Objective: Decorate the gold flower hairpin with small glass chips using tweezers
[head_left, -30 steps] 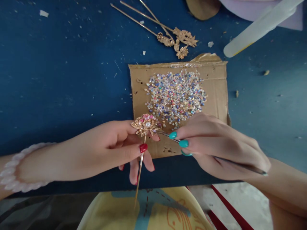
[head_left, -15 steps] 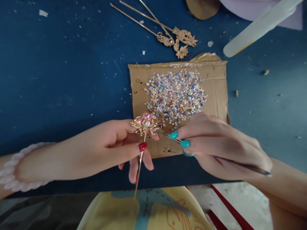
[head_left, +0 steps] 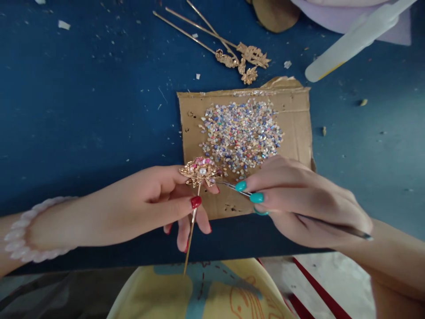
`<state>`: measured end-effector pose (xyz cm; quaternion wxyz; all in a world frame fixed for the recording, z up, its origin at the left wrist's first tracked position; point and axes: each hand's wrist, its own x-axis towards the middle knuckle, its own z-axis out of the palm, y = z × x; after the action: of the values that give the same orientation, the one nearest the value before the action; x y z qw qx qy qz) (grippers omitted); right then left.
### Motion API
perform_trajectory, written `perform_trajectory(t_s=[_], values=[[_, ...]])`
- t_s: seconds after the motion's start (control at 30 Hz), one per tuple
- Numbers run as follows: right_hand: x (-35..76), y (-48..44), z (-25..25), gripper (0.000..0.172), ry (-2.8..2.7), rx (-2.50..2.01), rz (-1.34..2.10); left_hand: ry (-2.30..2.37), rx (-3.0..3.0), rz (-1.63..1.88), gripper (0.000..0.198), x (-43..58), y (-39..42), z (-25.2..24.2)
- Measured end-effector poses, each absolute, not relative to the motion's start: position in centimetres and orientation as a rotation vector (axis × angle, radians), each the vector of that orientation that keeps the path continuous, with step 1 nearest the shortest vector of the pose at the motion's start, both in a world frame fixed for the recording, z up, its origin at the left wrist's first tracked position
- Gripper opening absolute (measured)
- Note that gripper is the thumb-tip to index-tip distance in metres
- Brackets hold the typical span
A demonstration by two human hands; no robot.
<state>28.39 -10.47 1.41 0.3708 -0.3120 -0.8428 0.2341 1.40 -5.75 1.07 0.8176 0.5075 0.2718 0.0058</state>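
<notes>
Between the thumb and fingers of my left hand (head_left: 142,206) is a gold hairpin (head_left: 191,230), its stick pointing down toward the table's near edge. The flower head (head_left: 201,172) carries a white pearl in the middle and pink chips along its upper petals. My right hand (head_left: 299,199) is closed around slim metal tweezers (head_left: 229,185), whose tips are just at the flower's right lower petals. Whether the tips pinch a chip is too small to tell. Beneath both hands lies a cardboard piece (head_left: 295,128) bearing a spread of small multicoloured chips (head_left: 242,133).
Several more gold hairpins (head_left: 252,55) lie at the back on the blue table (head_left: 83,110). A whitish bottle (head_left: 352,44) rests at the back right, near a lilac sheet (head_left: 332,15) and a brown round object (head_left: 275,15). Small scraps dot the tabletop.
The view has shifted slightly, moving the background a little left and down. Both hands keep their hold, with the tweezer tips still beside the flower's right lower petals.
</notes>
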Motion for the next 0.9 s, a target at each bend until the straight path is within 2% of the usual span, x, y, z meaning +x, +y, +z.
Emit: perform_trajectory(t_s=[0.27, 0.5, 0.8, 0.9], values=[[28.3, -10.1, 1.0, 0.011, -2.12, -0.709, 0.465, 0.61, 0.983, 0.001, 0.025, 1.6, -5.6, 1.1], [28.5, -10.1, 1.4, 0.015, -2.192, -0.727, 0.526, 0.601, 0.955, 0.013, 0.025, 1.4, -5.7, 1.1], [29.4, -9.5, 1.1, 0.02, -1.909, -0.798, 0.633, 0.613, 0.946, 0.041, 0.031, 1.4, -5.4, 0.8], [30.0, -9.2, 1.4, 0.018, -2.045, -0.788, 0.641, 0.611, 0.993, 0.049, 0.031, 1.4, -5.2, 1.0]])
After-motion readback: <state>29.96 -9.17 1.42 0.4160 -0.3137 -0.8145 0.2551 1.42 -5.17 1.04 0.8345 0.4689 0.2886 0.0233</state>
